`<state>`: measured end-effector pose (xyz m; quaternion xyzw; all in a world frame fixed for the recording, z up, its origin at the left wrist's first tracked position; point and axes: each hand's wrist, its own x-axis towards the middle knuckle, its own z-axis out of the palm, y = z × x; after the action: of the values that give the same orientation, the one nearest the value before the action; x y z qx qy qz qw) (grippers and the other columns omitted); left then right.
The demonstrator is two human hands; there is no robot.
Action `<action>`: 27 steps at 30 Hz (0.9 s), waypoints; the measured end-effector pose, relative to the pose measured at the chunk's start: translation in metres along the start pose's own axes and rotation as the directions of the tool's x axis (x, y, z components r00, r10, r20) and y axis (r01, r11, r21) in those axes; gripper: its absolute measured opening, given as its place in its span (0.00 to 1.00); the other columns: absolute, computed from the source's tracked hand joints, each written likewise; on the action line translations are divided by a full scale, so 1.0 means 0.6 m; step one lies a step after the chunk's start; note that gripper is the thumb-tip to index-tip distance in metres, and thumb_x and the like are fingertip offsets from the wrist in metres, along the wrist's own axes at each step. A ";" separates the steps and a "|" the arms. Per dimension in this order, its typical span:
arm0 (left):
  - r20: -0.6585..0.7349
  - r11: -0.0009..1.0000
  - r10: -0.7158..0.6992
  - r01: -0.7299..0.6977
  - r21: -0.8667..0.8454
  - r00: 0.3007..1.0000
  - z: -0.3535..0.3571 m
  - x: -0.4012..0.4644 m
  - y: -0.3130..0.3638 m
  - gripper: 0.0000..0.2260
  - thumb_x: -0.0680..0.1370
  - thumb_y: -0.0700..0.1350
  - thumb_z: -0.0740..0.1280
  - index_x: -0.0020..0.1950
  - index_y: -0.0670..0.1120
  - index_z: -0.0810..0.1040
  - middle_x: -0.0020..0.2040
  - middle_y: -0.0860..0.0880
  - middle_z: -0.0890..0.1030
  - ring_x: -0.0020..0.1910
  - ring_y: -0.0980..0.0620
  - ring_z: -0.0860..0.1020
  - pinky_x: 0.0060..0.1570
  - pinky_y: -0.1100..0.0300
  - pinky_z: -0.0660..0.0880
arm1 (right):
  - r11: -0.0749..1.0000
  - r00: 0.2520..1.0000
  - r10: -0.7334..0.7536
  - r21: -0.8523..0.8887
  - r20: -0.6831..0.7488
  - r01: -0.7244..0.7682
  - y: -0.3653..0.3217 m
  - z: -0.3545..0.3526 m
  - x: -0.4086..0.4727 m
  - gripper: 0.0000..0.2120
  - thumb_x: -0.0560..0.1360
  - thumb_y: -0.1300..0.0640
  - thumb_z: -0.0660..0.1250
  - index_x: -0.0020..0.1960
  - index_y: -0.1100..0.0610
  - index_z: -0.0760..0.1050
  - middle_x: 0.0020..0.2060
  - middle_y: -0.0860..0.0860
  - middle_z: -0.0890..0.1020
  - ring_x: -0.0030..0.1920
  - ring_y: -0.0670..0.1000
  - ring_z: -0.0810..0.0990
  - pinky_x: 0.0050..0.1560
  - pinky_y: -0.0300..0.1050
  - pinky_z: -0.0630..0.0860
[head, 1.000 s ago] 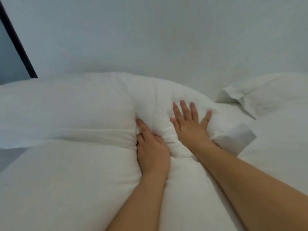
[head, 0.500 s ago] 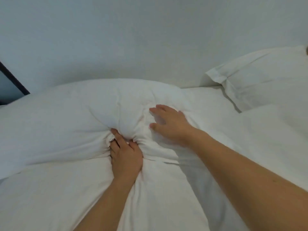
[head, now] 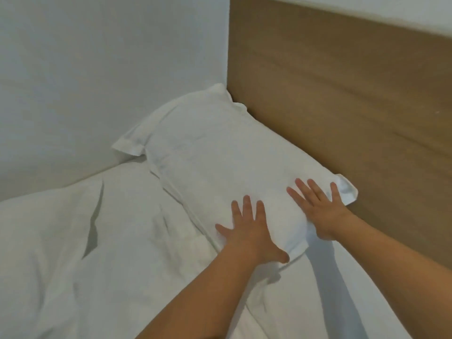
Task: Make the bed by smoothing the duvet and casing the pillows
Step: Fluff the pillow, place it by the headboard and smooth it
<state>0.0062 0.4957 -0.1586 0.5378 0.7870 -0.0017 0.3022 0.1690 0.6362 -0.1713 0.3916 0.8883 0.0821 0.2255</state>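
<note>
Pillow (head: pixel 220 152) in its white case is lying against the wooden headboard (head: pixel 342 94), wall corner crowding its far end, while my left hand (head: pixel 249 231) and right hand (head: pixel 318 211) are pressing flat, fingers spread, beside the rumpled duvet (head: pixel 73 241), whose near edge is running out of view.

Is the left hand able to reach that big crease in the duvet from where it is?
Probably yes. The left hand lies flat on the pillow, holding nothing, and nothing lies between it and the crease in the duvet to its left.
</note>
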 end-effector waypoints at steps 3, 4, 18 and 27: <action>-0.001 0.979 -0.081 0.080 0.187 0.997 0.100 0.072 0.022 0.67 0.61 0.68 0.74 0.72 0.47 0.22 0.71 0.44 0.19 0.69 0.36 0.22 0.59 0.19 0.41 | 0.997 0.988 -0.062 0.040 -0.144 0.069 0.012 0.116 0.037 0.63 0.66 0.45 0.73 0.72 0.50 0.20 0.75 0.56 0.31 0.75 0.59 0.31 0.71 0.69 0.38; -0.029 0.968 -0.106 0.110 0.224 0.994 0.120 0.092 0.019 0.68 0.61 0.68 0.74 0.72 0.46 0.21 0.70 0.42 0.19 0.68 0.35 0.21 0.59 0.18 0.41 | 0.994 0.970 -0.061 0.071 -0.236 0.080 0.001 0.153 0.052 0.64 0.62 0.42 0.75 0.76 0.52 0.28 0.77 0.58 0.39 0.77 0.60 0.38 0.71 0.71 0.42; -0.179 0.889 -0.271 0.317 0.329 0.946 0.223 0.203 0.051 0.59 0.70 0.69 0.63 0.67 0.36 0.20 0.70 0.33 0.23 0.67 0.25 0.25 0.57 0.17 0.41 | 0.958 0.614 0.067 0.223 -0.786 0.181 -0.032 0.284 0.164 0.28 0.62 0.59 0.73 0.59 0.52 0.67 0.49 0.54 0.69 0.50 0.57 0.69 0.57 0.55 0.63; -0.184 0.979 -0.187 0.199 0.046 0.965 0.088 0.080 0.029 0.36 0.72 0.49 0.68 0.74 0.43 0.55 0.70 0.43 0.58 0.71 0.37 0.60 0.60 0.44 0.71 | 0.987 0.977 -0.043 0.143 -0.207 0.074 -0.029 0.051 0.047 0.16 0.75 0.54 0.66 0.62 0.52 0.72 0.50 0.53 0.81 0.48 0.57 0.80 0.48 0.48 0.70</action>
<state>0.0342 0.5265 -0.2190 0.4659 0.8592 -0.0080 0.2114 0.1548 0.6439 -0.2133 0.3706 0.9215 0.0481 0.1056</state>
